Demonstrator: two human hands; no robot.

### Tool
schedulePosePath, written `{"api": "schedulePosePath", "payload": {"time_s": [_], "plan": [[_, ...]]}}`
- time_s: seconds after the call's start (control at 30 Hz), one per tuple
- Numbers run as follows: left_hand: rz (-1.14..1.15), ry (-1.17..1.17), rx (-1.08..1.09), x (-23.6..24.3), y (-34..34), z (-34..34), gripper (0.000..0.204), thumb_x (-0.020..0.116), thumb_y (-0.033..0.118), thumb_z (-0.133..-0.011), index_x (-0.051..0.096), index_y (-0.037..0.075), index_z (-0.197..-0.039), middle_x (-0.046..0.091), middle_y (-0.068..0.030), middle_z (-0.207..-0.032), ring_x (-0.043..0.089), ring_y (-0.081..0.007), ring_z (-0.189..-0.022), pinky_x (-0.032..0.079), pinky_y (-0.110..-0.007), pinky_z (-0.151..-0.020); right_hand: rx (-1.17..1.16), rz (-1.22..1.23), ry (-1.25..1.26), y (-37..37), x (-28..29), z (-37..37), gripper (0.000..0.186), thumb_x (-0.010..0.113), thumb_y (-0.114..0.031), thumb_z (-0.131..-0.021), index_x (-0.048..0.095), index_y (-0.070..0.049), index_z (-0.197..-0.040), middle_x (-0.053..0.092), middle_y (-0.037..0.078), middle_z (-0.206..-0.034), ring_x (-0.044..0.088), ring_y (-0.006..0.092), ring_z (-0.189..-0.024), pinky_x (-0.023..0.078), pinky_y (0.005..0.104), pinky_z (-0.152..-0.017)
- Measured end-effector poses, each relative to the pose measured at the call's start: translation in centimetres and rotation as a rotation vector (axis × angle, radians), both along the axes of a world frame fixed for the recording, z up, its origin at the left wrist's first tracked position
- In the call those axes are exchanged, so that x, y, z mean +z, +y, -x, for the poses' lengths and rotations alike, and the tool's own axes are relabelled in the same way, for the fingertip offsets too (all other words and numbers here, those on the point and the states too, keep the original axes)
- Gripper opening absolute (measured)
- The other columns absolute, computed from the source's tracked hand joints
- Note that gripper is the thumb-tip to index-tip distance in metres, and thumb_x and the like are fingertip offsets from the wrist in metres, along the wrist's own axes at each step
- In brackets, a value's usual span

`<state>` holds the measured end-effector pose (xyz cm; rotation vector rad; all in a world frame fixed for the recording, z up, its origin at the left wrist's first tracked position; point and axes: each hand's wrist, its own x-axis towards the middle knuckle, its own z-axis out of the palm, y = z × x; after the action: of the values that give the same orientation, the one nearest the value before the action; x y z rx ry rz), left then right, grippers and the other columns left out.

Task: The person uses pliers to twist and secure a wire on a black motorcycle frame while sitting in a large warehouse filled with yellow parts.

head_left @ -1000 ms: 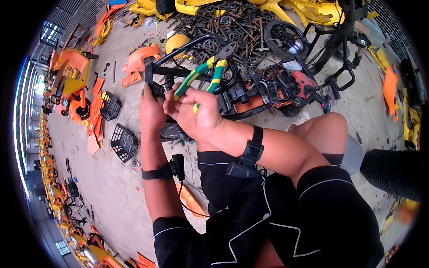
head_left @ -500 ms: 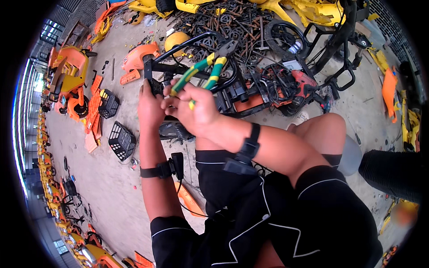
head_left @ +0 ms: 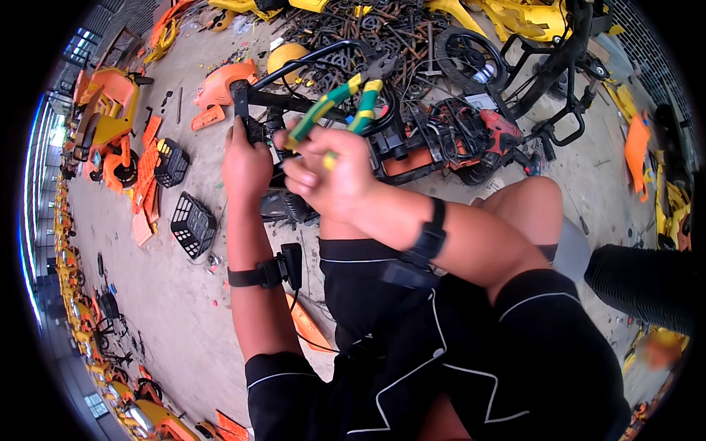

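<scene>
My left hand [head_left: 246,165] is closed on a black metal part [head_left: 243,103] at the upper left end of a dismantled vehicle frame. My right hand [head_left: 334,176], blurred by motion, holds pliers [head_left: 366,103] with green and yellow handles, their dark jaws pointing up and away over the frame. A black shaft-like part stands behind my right fingers, and the hand hides much of it. Farther right, a red and black power drill [head_left: 500,136] lies on the frame beside tangled wiring [head_left: 460,128].
Beyond the frame are a pile of rusty metal parts [head_left: 364,33], a yellow helmet-shaped piece [head_left: 287,62] and a wheel [head_left: 463,55]. Black baskets [head_left: 191,224] and orange panels [head_left: 151,176] lie at left, beside rows of scooters [head_left: 77,309]. A black corrugated object [head_left: 640,287] is at right.
My right hand and the pliers have shifted to the right, the fingers drawing slightly away from my left hand. The left hand keeps its grip, a little higher in the picture.
</scene>
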<state>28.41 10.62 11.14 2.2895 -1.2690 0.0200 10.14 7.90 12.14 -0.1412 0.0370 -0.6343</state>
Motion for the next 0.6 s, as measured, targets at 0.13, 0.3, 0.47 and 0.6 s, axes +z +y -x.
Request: {"api": "schedulePosePath", "payload": {"time_s": [0.13,0.3,0.47,0.6], "plan": [[0.042,-0.004,-0.028,-0.9,0.6,-1.5,0.063,0.052,0.011,-0.086,0.047,-0.002,-0.147,0.056,-0.0280,-0.139,0.060,-0.0424,-0.122,0.048,-0.046,-0.104,0.105,-0.044,-0.003,-0.2,-0.3,1.5,0.037,0.058,-0.016,-0.080,0.061,-0.005,-0.115,0.065,0.012,-0.107,0.047,0.0152,-0.055,0.041,0.0305,-0.054],[0.083,0.061,-0.011,-1.5,0.9,-1.0,0.062,0.052,0.010,-0.085,0.048,-0.003,-0.146,0.057,-0.0244,-0.138,0.059,-0.0417,-0.122,0.047,-0.046,-0.103,0.669,0.029,0.075,-6.8,-0.6,17.3,0.056,0.054,-0.023,-0.081,0.049,0.006,-0.128,0.058,0.018,-0.108,0.043,0.0081,-0.047,0.038,0.0258,-0.044],[0.065,-0.017,-0.008,-0.4,0.6,-0.2,0.061,0.052,0.011,-0.086,0.049,-0.004,-0.145,0.058,-0.0253,-0.136,0.061,-0.0440,-0.118,0.050,-0.048,-0.099,0.250,0.046,0.157,-1.2,-0.4,8.5,0.041,0.053,-0.018,-0.081,0.057,0.000,-0.117,0.062,0.017,-0.106,0.042,0.0144,-0.047,0.037,0.0292,-0.047],[0.007,0.081,-0.003,0.0,0.5,0.1,0.061,0.053,0.011,-0.085,0.049,-0.005,-0.144,0.059,-0.0261,-0.134,0.062,-0.0436,-0.117,0.050,-0.048,-0.099,0.016,-0.047,0.001,0.6,0.8,1.1,0.040,0.059,-0.021,-0.079,0.058,-0.005,-0.115,0.063,0.009,-0.109,0.044,0.0142,-0.056,0.040,0.0293,-0.057]]}}
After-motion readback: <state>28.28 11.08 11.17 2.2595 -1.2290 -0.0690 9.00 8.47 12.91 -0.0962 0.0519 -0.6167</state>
